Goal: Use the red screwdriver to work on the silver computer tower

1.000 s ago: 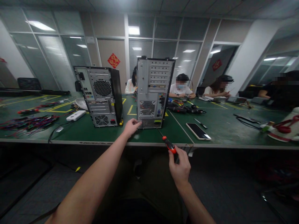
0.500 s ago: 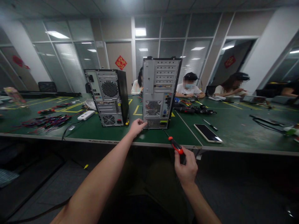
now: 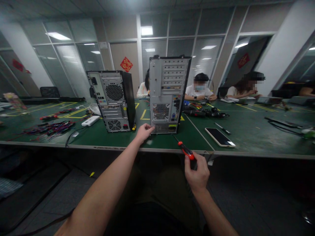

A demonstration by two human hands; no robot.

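Note:
A grey computer case (image 3: 156,95) stands upright on the green table, its rear panel with ports and vents facing me. At its lower left corner is my left hand (image 3: 144,131), fingers curled closed against the edge. My right hand (image 3: 198,170) grips a red-and-black screwdriver (image 3: 186,151) by the end of its handle. The screwdriver's shaft slants up and left, and its tip meets the bottom edge of the case; whether it sits in a screw is too small to tell. Left of this case stands a second, black-sided computer case (image 3: 113,113), also rear side towards me.
To the right lie a phone (image 3: 220,137) and a thin pen-like tool (image 3: 222,128). Black cables (image 3: 213,112) lie behind them. On the left are a white power strip (image 3: 90,121) and bundled coloured wires (image 3: 50,128). Several people sit across the table (image 3: 248,131).
The view has shifted slightly. Both hands keep their places at the case, and the screwdriver tip is still at its bottom edge. A person opposite has moved their hands a little.

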